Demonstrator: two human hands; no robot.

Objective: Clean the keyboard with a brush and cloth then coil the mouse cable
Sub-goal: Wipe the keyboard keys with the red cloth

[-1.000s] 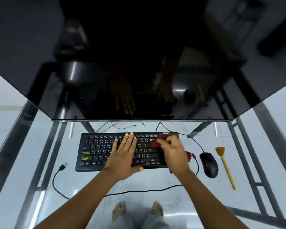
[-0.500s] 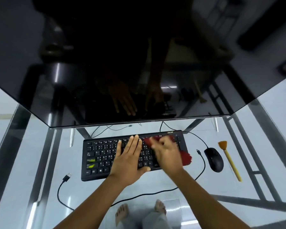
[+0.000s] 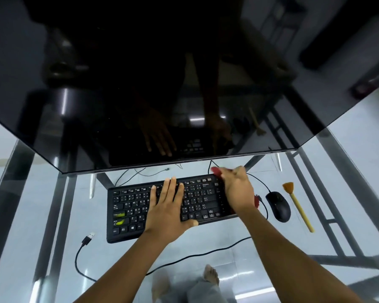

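A black keyboard (image 3: pixel 131 206) lies on the glass desk below the monitor. My left hand (image 3: pixel 166 206) presses flat on its middle keys, fingers straight. My right hand (image 3: pixel 236 189) grips a red cloth (image 3: pixel 216 171) at the keyboard's far right corner; a bit of cloth also shows by my wrist. The black mouse (image 3: pixel 278 206) sits right of the keyboard, its cable (image 3: pixel 206 253) running along the desk in front to a loose USB plug (image 3: pixel 88 238). A yellow-handled brush (image 3: pixel 298 206) lies right of the mouse.
A large dark monitor (image 3: pixel 140 84) overhangs the far half of the desk. The glass desk (image 3: pixel 42 204) rests on a metal frame; feet show through it below. Thin cables trail behind the keyboard.
My right hand has swept the cloth from the keyboard's middle right to its far right corner. My left hand has stayed flat on the keys. The camera has shifted slightly.
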